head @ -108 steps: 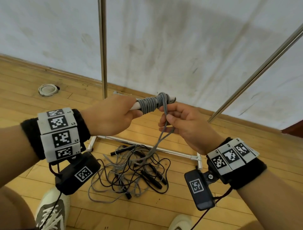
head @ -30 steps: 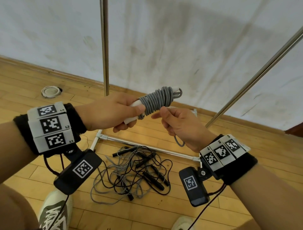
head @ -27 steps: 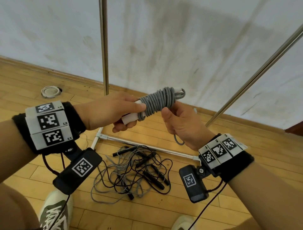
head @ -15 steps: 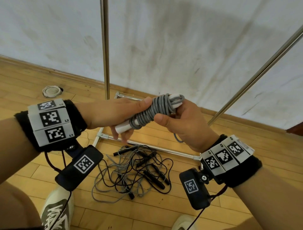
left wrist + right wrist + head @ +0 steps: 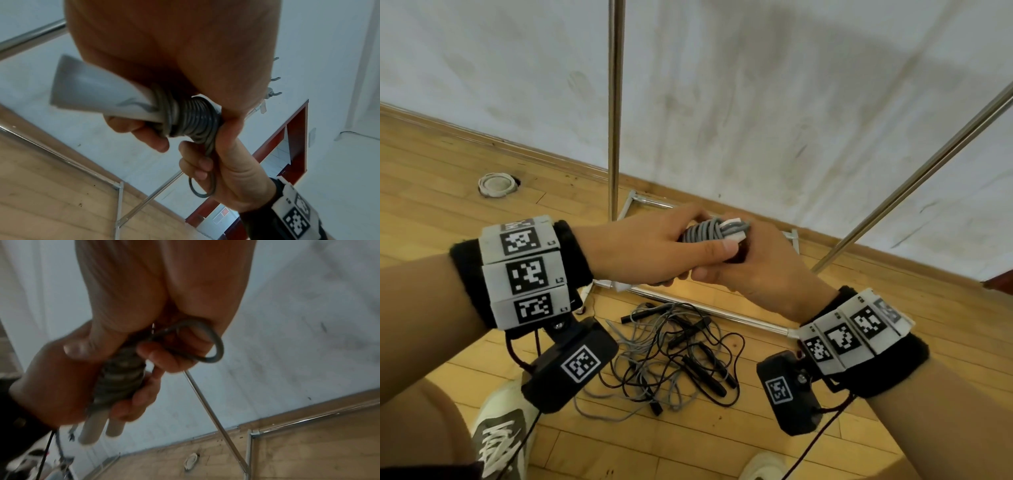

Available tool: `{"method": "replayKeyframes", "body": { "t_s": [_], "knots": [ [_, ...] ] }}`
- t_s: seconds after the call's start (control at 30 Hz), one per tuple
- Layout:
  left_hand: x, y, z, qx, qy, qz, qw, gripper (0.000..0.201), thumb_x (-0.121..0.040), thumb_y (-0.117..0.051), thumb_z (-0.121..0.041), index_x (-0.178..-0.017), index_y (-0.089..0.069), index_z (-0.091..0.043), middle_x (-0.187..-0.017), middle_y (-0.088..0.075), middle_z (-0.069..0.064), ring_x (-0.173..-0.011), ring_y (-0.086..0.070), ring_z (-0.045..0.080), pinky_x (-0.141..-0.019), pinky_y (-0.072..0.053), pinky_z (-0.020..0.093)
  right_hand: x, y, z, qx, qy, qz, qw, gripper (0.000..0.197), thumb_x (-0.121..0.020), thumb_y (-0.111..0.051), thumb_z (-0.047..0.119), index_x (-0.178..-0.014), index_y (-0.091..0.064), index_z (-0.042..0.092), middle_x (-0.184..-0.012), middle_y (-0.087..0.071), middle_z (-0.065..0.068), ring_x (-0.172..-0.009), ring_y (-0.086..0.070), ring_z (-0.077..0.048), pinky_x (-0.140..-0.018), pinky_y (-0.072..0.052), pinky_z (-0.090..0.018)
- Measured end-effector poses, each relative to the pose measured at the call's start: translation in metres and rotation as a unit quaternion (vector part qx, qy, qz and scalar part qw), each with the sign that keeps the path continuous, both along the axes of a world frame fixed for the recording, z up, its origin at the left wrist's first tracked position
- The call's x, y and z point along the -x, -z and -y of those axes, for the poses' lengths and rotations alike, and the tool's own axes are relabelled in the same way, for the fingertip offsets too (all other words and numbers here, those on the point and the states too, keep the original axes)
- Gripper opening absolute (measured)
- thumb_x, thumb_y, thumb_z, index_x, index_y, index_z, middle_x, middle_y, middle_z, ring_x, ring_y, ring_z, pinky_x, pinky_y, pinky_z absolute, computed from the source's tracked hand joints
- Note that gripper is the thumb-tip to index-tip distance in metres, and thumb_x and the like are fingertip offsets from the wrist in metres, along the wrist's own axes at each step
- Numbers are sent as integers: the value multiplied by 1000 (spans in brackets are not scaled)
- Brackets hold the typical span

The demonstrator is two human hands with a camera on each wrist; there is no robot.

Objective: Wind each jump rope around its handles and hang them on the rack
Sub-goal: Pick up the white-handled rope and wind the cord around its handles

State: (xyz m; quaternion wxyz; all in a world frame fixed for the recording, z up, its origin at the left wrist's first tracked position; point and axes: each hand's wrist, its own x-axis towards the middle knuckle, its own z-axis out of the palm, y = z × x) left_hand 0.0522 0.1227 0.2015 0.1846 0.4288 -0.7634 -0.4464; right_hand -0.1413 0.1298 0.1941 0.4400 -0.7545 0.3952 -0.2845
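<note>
A grey jump rope (image 5: 705, 230) is wound in a tight coil round its two white handles (image 5: 732, 230). My left hand (image 5: 654, 246) grips the coil and handles from the left; the handle butts (image 5: 92, 94) stick out below it. My right hand (image 5: 756, 270) meets it from the right and closes on the coil's far end. Its fingers (image 5: 197, 164) pinch the short leftover rope loop (image 5: 202, 186), seen also as the loop (image 5: 211, 344) curling out of the fist. Behind the hands stands the rack's upright pole (image 5: 615, 102), and a slanted pole (image 5: 914, 178) runs at the right.
A tangle of black and grey jump ropes (image 5: 674, 353) lies on the wooden floor below my hands, in front of the rack's base bar (image 5: 709, 308). My shoe (image 5: 500, 435) is at the lower left. A round white floor fitting (image 5: 496, 183) sits near the wall.
The trailing rope has been wound up off the floor pile. My hands have closed together on the bundle, which tilted down, and the right hand now holds the end loop against the coil.
</note>
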Motion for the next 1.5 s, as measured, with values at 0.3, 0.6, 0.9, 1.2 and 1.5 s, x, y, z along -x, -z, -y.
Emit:
{"method": "replayKeyframes", "body": {
  "t_s": [0.3, 0.6, 0.9, 1.2, 1.5],
  "knots": [
    [-15, 0, 2, 36, 6, 55, 998, 49, -73, -51, -80, -94, -56, -36, -78, -63, 1, -65, -64, 18, -54, -58, 34, 32, -3, 3, -69, 38, 37, 996, 26, -74, -79, 20, -95, -69, 7, -74, -72, -14, -60, -65, -22, -53, -51, -31],
    [-9, 5, 7, 31, -32, 51, 998, 69, -66, -46, -83, -105, -54, -26, -83, -66, 6, -61, -66, 17, -55, -58, 31, 39, -2, 7, -78, 146, 211, 963, 24, -86, -62, 22, -102, -63, 4, -77, -70, -13, -60, -63, -21, -57, -51, -28],
    [-9, 9, 8, 43, -68, 47, 996, 54, -76, -41, -78, -101, -53, -31, -89, -66, 9, -68, -65, 25, -61, -59, 44, 30, -2, 4, -35, 150, 141, 978, 10, -91, -63, 9, -94, -69, 2, -71, -65, -7, -59, -62, -21, -47, -45, -25],
    [-4, 9, 7, 138, -86, 83, 983, 34, -90, -42, -65, -87, -50, -32, -70, -55, -8, -53, -52, -2, -51, -38, 22, 10, 4, 7, -16, 172, 139, 975, 8, -87, -70, 5, -90, -63, 8, -65, -69, -7, -49, -63, -20, -44, -47, -25],
    [-12, 8, 8, 211, -73, 141, 964, 41, -85, -35, -76, -79, -46, -36, -63, -54, -10, -60, -53, -8, -48, -31, 18, 3, 4, 9, 16, 188, 111, 976, 10, -88, -66, -2, -87, -68, 7, -64, -69, -3, -50, -66, -18, -46, -51, -24]
  ]
}}
